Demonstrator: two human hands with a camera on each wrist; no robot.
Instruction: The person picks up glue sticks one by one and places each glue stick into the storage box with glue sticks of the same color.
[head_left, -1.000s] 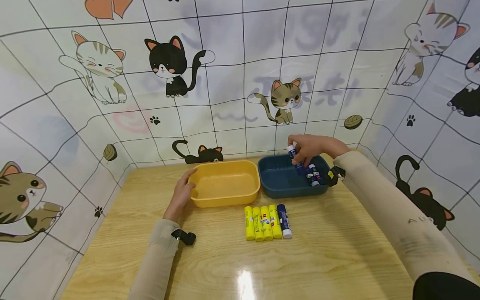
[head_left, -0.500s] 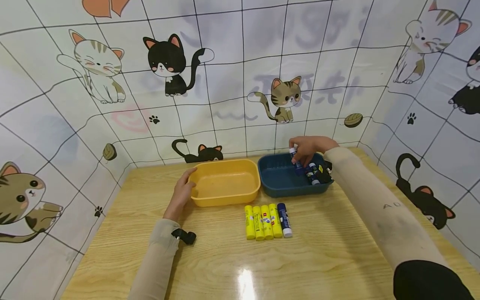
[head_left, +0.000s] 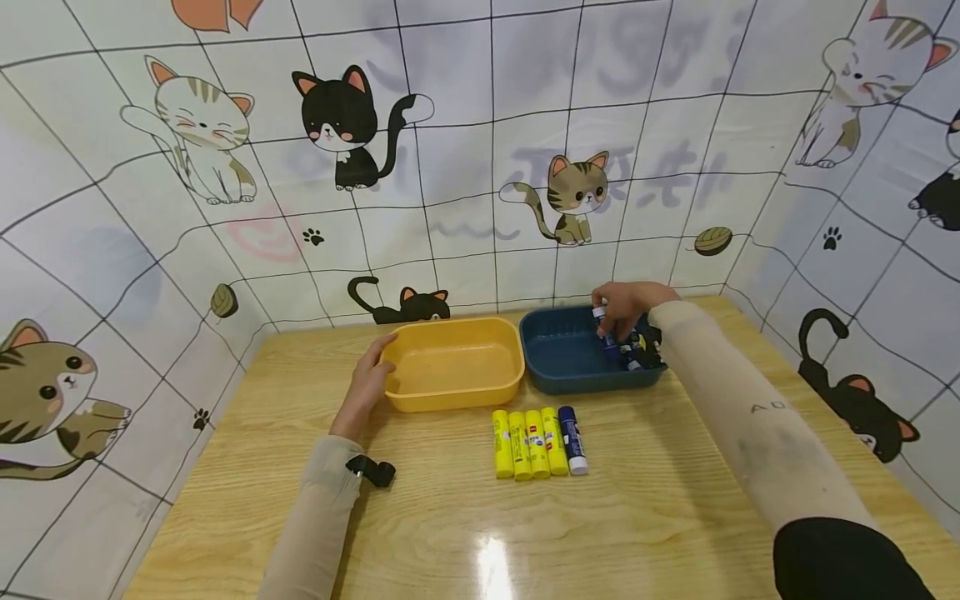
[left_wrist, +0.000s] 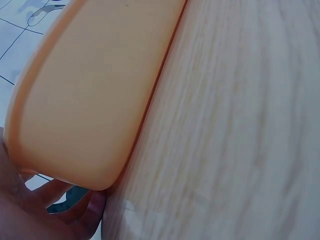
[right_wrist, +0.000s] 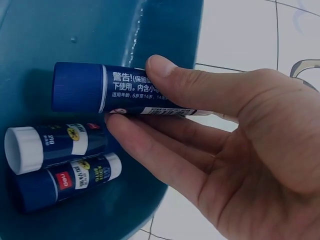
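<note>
My right hand [head_left: 626, 307] is over the right part of the dark blue bin [head_left: 592, 384], pinching a navy glue stick [right_wrist: 125, 90] between thumb and fingers. In the right wrist view this stick lies sideways, with its printed label facing the camera. Two more navy glue sticks, one with a white end [right_wrist: 57, 147] toward the camera and one with a red logo [right_wrist: 70, 181], lie side by side in the bin. At the left end of the yellow bin [head_left: 457, 400], my left hand [head_left: 366, 390] grips the rim, its fingers partly hidden behind the wall.
In front of the bins, several yellow glue sticks [head_left: 519, 446] lie in a row on the wooden table [head_left: 435, 525], with one navy glue stick [head_left: 573, 442] at the right end. A cat-printed wall covering [head_left: 457, 200] rises right behind the bins.
My right hand has shifted slightly right and lower over the blue bin, carrying the navy glue stick toward the two others. My left hand stays on the yellow bin.
</note>
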